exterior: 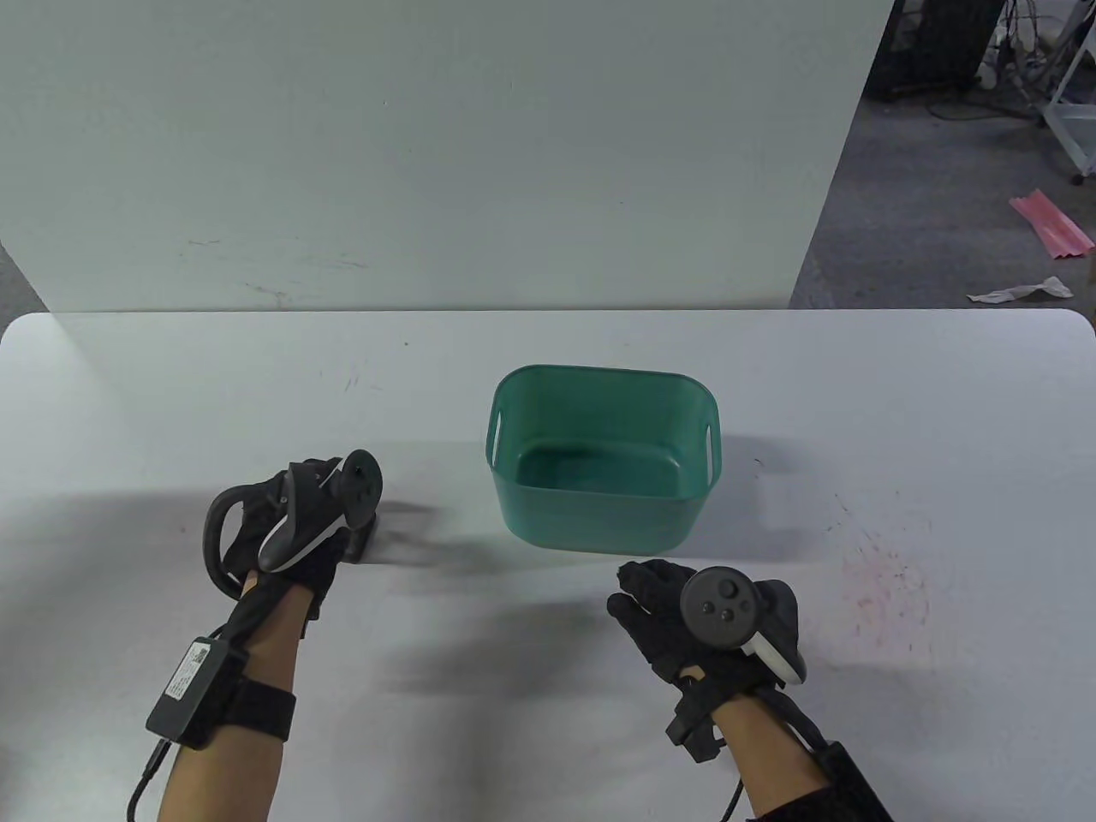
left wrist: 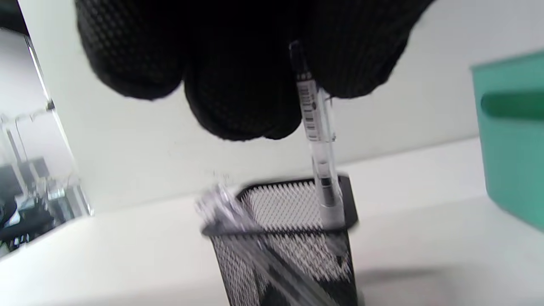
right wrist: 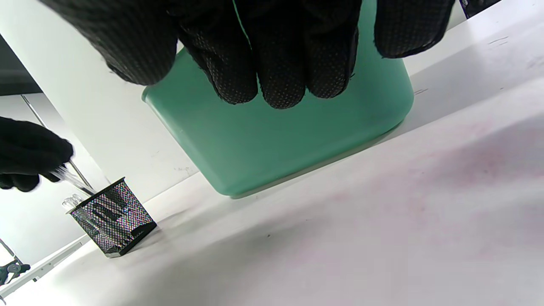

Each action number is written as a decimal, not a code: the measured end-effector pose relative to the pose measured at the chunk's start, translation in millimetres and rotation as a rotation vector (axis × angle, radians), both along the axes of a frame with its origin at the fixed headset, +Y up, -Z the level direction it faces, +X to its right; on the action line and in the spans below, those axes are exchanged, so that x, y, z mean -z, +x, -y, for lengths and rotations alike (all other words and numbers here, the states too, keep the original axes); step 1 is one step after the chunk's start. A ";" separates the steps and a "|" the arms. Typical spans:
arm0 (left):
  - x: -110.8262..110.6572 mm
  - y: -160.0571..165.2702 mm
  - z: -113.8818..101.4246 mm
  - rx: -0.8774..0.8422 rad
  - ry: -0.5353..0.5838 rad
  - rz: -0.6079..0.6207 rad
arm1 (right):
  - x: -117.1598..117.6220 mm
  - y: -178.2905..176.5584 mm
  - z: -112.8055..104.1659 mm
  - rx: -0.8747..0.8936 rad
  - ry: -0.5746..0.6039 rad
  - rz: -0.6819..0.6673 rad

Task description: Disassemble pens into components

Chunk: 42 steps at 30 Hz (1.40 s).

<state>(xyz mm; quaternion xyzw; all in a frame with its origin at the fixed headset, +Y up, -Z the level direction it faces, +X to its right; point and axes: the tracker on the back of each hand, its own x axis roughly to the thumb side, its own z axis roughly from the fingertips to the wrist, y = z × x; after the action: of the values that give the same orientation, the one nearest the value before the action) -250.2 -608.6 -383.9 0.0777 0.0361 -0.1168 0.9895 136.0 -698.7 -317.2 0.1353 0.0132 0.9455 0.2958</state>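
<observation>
Left wrist view shows the left hand (left wrist: 238,63) pinching a clear pen (left wrist: 318,140) by its top, its tip down in the black mesh cup (left wrist: 289,238). The right hand (exterior: 693,621) holds nothing, fingers loose, near the green bin (exterior: 599,514).

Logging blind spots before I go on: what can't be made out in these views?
- Mesh pen holder: in the table view, almost all hidden under the left hand.
- Pens left in the holder: count unclear; left wrist view blurred, right wrist view too small.
- Clear pen: its top hidden in the glove.
- Green bin: only one corner in the left wrist view.
</observation>
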 end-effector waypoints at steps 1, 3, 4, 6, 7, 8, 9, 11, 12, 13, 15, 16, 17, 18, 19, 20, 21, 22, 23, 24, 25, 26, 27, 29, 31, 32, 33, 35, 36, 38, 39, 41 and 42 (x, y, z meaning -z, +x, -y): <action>-9.6 -2.4 -9.3 -0.009 0.068 0.015 | 0.4 0.5 0.3 0.004 -0.002 0.003; -22.4 -6.7 -21.3 -0.059 0.155 0.046 | 0.7 0.6 0.2 0.012 -0.004 0.004; -30.4 -10.4 -27.0 -0.116 0.197 0.071 | 0.8 0.2 0.0 0.021 -0.003 0.002; -40.2 -15.6 -30.7 -0.248 0.248 0.145 | 0.8 -1.0 -0.6 0.030 0.002 -0.002; -43.4 -17.1 -30.1 -0.309 0.258 0.168 | 0.6 -1.7 -0.9 0.035 0.006 -0.004; -47.1 -18.3 -27.6 -0.371 0.267 0.187 | 0.4 -2.4 -1.2 0.042 0.011 -0.006; -51.2 -19.3 -23.5 -0.451 0.266 0.217 | 0.1 -3.6 -1.6 0.058 0.014 -0.010; -55.9 -16.5 -9.8 -0.544 0.216 0.285 | -0.4 -6.2 -2.2 0.093 0.016 -0.021; -56.8 -15.2 -3.5 -0.567 0.182 0.303 | -0.5 -7.3 -2.5 0.104 0.019 -0.024; -58.3 -13.3 5.5 -0.613 0.155 0.325 | -0.4 -9.3 -3.1 0.117 0.022 -0.028; -60.4 -7.1 21.2 -0.702 0.116 0.374 | 1.2 -14.7 -4.9 0.138 0.023 -0.045; -60.8 -5.4 26.1 -0.730 0.097 0.386 | 1.9 -16.8 -5.6 0.144 0.022 -0.052; -60.9 -2.9 32.6 -0.780 0.078 0.403 | 3.0 -19.7 -6.7 0.154 0.021 -0.061; -60.1 -1.1 37.0 -0.821 0.052 0.413 | 4.3 -22.7 -8.1 0.159 0.019 -0.070; -58.9 0.7 41.7 -0.870 0.013 0.421 | 5.4 -25.4 -9.4 0.159 0.017 -0.079; -58.7 2.7 46.0 -0.916 -0.022 0.435 | 6.9 -28.1 -10.3 0.157 0.013 -0.089; -58.5 4.3 48.8 -0.945 -0.031 0.452 | 8.5 -30.1 -10.9 0.156 0.008 -0.095; -58.6 6.4 52.6 -0.985 -0.045 0.452 | 11.6 -33.0 -11.1 0.161 -0.007 -0.109; -59.5 8.5 56.3 -1.025 -0.059 0.455 | 14.9 -36.1 -10.7 0.184 -0.030 -0.123; -59.9 9.5 58.3 -1.050 -0.060 0.458 | 16.5 -37.8 -10.1 0.201 -0.042 -0.131; -60.5 11.6 61.7 -1.095 -0.072 0.453 | 19.1 -40.4 -8.8 0.239 -0.059 -0.149; -61.1 12.4 63.7 -1.116 -0.083 0.455 | 20.3 -41.5 -7.5 0.268 -0.068 -0.162; -62.5 14.0 67.3 -1.159 -0.087 0.456 | 21.1 -43.3 -4.5 0.327 -0.097 -0.169; -63.5 16.6 69.5 -1.173 -0.093 0.457 | 20.1 -44.9 1.1 0.388 -0.189 -0.190; -63.6 19.6 71.4 -1.206 -0.108 0.462 | 18.4 -45.6 6.7 0.419 -0.276 -0.211; -63.4 21.2 72.5 -1.222 -0.117 0.463 | 17.6 -46.5 10.3 0.455 -0.305 -0.221; -63.3 22.7 73.6 -1.238 -0.132 0.467 | 17.1 -47.2 12.6 0.480 -0.318 -0.217; -64.7 26.7 76.8 -1.268 -0.152 0.471 | 15.8 -49.8 17.8 0.567 -0.334 -0.219; -65.0 27.0 77.5 -1.267 -0.154 0.470 | 15.6 -50.4 18.9 0.596 -0.338 -0.220; -64.5 26.4 79.6 -1.257 -0.162 0.473 | 14.6 -50.8 21.4 0.695 -0.374 -0.204; -64.5 26.9 79.6 -1.244 -0.171 0.491 | 14.3 -51.1 22.5 0.737 -0.391 -0.201; -66.5 30.2 77.2 -1.151 -0.170 0.536 | 13.4 -50.8 24.2 0.767 -0.410 -0.163; -68.5 33.2 74.6 -1.039 -0.142 0.558 | 12.9 -50.4 25.3 0.773 -0.413 -0.138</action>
<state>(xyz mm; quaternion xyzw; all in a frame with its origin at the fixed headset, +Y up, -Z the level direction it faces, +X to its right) -217.0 -683.1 -315.4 0.0111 -0.2001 0.4057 0.8917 85.6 -724.0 -330.1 0.1311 0.1699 0.7318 0.6468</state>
